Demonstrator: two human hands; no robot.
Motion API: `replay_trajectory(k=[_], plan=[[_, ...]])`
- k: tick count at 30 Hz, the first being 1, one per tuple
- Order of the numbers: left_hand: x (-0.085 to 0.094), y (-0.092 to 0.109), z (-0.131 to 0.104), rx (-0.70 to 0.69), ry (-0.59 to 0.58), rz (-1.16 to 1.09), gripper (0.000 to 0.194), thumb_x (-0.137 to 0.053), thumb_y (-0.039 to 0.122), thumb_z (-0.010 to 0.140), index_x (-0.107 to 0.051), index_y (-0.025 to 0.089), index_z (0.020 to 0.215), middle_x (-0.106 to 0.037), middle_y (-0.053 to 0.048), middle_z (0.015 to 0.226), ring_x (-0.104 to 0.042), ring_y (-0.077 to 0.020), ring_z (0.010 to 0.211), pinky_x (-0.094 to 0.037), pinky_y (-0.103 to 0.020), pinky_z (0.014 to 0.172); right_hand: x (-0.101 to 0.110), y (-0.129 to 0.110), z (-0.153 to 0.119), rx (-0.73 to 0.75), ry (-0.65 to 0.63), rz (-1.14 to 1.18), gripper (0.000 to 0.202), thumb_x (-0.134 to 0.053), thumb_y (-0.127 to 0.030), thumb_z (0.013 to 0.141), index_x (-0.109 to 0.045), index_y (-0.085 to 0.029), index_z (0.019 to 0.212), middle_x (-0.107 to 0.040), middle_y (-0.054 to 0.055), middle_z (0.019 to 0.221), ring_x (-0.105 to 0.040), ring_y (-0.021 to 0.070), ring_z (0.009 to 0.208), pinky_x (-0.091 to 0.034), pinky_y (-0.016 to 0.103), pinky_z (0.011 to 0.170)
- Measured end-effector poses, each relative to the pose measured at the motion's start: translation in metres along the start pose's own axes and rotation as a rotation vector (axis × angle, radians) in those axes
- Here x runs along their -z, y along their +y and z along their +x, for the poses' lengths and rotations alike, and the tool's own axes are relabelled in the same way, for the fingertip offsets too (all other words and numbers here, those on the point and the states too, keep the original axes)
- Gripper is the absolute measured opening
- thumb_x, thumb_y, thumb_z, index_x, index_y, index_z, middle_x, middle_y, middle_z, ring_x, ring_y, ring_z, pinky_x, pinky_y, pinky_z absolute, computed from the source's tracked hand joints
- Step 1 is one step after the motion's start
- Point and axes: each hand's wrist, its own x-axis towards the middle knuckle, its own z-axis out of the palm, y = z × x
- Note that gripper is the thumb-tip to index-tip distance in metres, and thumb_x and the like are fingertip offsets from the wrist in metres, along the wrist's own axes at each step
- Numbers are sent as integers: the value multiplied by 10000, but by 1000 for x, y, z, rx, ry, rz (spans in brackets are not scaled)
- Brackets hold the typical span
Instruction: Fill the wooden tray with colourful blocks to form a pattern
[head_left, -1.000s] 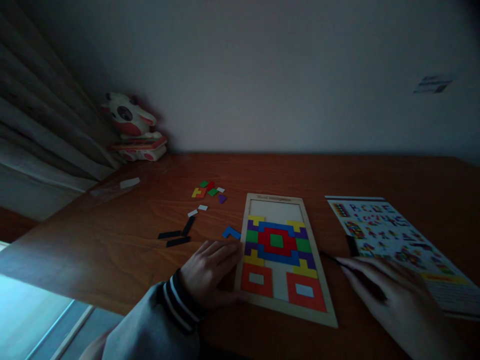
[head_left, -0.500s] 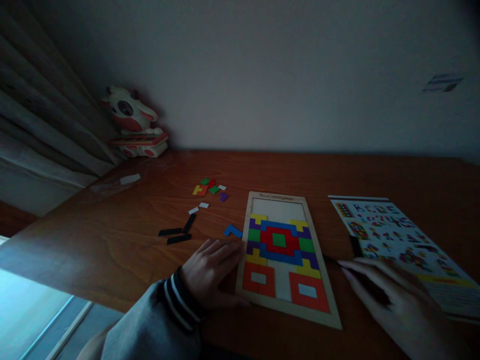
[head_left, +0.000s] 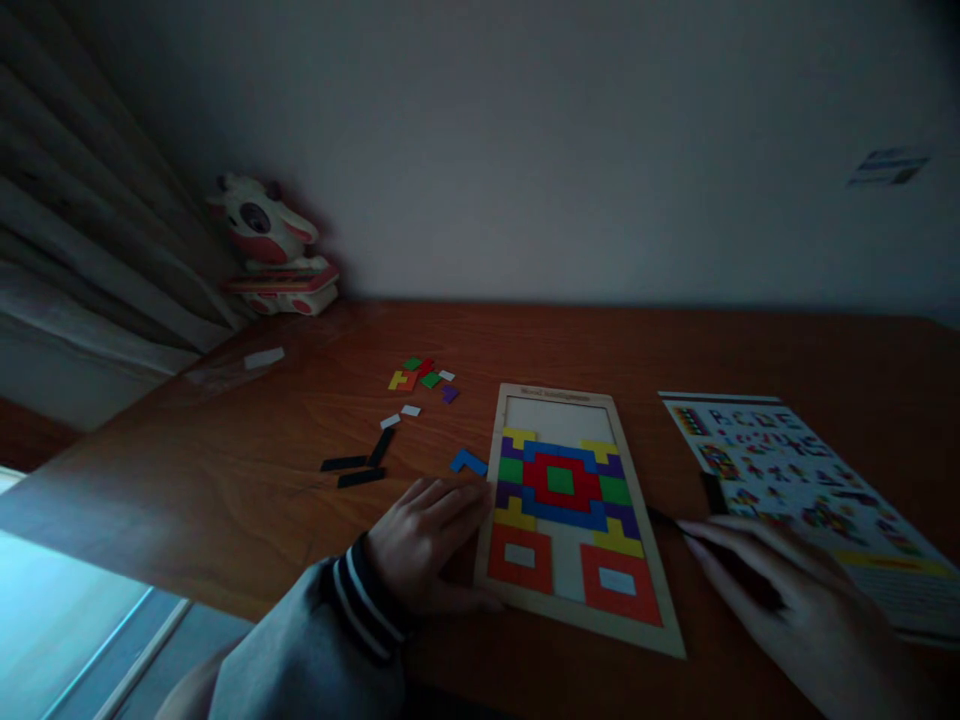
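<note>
A wooden puzzle tray (head_left: 667, 642) lies on the table with red, green, blue, purple, yellow and orange pieces in it; its top part and a strip between the two orange squares show bare base. My left hand (head_left: 431, 545) rests at the tray's left edge, fingers together against the frame, holding nothing that I can see. My right hand (head_left: 780, 580), to the right of the tray, pinches a thin black piece (head_left: 664, 519) whose end points at the tray's right edge. A blue angled piece (head_left: 469, 462) lies just beyond my left fingers.
Several black strips (head_left: 361, 478) and small coloured pieces (head_left: 430, 380) lie left of the tray. A printed pattern sheet (head_left: 795, 450) is on the right, with a black strip (head_left: 712, 493) at its edge. A cow figure (head_left: 274, 245) stands at the back left.
The whole view has shifted very slightly, so things sit a little further right. Both hands hold the same positions against the tray and the black piece.
</note>
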Motion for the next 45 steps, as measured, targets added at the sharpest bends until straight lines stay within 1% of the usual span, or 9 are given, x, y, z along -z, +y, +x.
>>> replay_trajectory(k=[4, 9, 13, 18, 22, 26, 36, 42, 45], plan=[[6, -6, -2, 10, 26, 59, 828, -527, 727, 843, -462, 124, 1407, -631, -184, 1288, -625, -324, 1116, -533, -477, 894, -3, 8, -4, 26, -6, -10, 455, -389, -580, 952, -722, -288, 1057, -723, 62, 1053, -695, 255, 898, -550, 419, 805], [21, -36, -21, 199, 141, 272, 346, -412, 323, 1010, -591, 196, 1278, -668, -117, 1241, -634, -285, 1105, -543, -482, 905, -12, 22, -13, 73, -23, -46, 450, -387, -565, 960, -706, -285, 1112, -719, 59, 1089, -693, 255, 926, -541, 415, 834], [28, -59, -31, 256, 155, 353, 300, -445, 307, 996, -615, 215, 1224, -650, -99, 1263, -628, -288, 1112, -555, -474, 911, -17, 27, -14, 85, -28, -60, 439, -389, -557, 963, -690, -284, 1131, -713, 55, 1102, -691, 249, 927, -543, 410, 814], [30, -84, 7, 291, 69, 290, 291, -416, 262, 998, -635, 185, 1173, -640, -103, 1283, -624, -263, 1120, -519, -462, 980, -15, 18, -2, 81, 36, -17, 482, -352, -581, 973, -710, -266, 1043, -724, 58, 1033, -699, 239, 888, -554, 393, 772], [21, -109, 45, 423, 83, 300, 375, -439, 252, 987, -529, 184, 1344, -574, -122, 1387, -565, -255, 1214, -457, -469, 1050, -11, 10, 6, 88, 80, -17, 468, -369, -583, 972, -710, -264, 1010, -735, 46, 987, -707, 228, 861, -559, 373, 737], [4, -126, 52, 520, 34, 286, 354, -436, 316, 997, -601, 200, 1288, -575, -105, 1396, -521, -292, 1254, -422, -524, 1066, -11, 9, 5, 80, 92, -28, 463, -356, -569, 981, -706, -267, 1000, -737, 41, 973, -711, 218, 836, -558, 362, 708], [6, -139, 33, 564, 36, 204, 230, -555, 376, 951, -748, 256, 990, -737, -19, 1112, -668, -205, 1058, -504, -343, 1010, -11, 8, 3, 44, 54, 13, 463, -356, -574, 981, -689, -261, 1052, -715, 53, 1022, -690, 228, 893, -534, 381, 776], [8, -139, 33, 590, 154, 101, 401, -604, 410, 921, -608, 206, 1266, -756, -42, 1011, -718, -237, 944, -582, -378, 856, -7, 3, 5, 28, 49, 39, 426, -386, -557, 981, -686, -261, 1044, -711, 51, 1018, -685, 225, 904, -524, 374, 784], [10, -126, 37, 529, 268, 26, 388, -580, 433, 937, -607, 209, 1253, -732, -60, 1115, -702, -259, 1022, -570, -431, 911, -6, 2, 6, 27, 60, 36, 424, -390, -553, 981, -689, -258, 1037, -712, 51, 1014, -687, 222, 892, -525, 369, 775]])
